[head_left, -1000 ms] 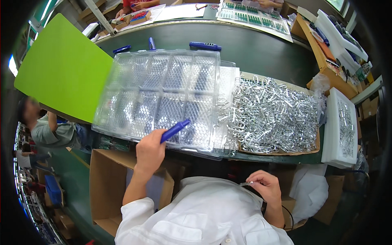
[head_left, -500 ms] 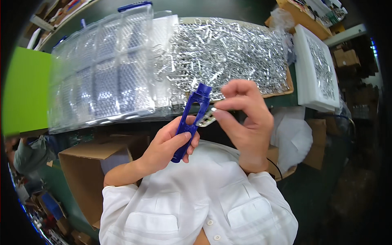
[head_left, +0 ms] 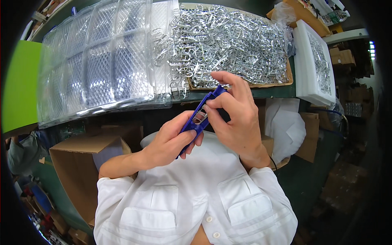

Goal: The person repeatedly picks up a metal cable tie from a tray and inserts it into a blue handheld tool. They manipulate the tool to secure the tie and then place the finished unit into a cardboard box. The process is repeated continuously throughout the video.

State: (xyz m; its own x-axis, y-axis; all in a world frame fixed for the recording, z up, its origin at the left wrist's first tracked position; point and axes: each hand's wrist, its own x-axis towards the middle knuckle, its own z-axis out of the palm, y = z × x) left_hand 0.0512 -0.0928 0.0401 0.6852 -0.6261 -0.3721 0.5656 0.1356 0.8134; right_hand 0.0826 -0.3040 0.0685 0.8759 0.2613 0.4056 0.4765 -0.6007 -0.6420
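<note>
A dark green worktable [head_left: 269, 93] spans the far side. Brown cardboard boxes [head_left: 77, 163] stand on the floor near left, more stacked far right [head_left: 347, 57].

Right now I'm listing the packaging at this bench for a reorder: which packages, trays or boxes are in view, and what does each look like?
Clear plastic blister trays: stacked on the bench at left, ribbed compartments.
White foam tray: bench's right end, rectangular, holding metal clips.
Open cardboard box: below the bench, left, brown.
Brown cardboard sheet: under the clip pile.
No screens or readable signs to note.
</note>
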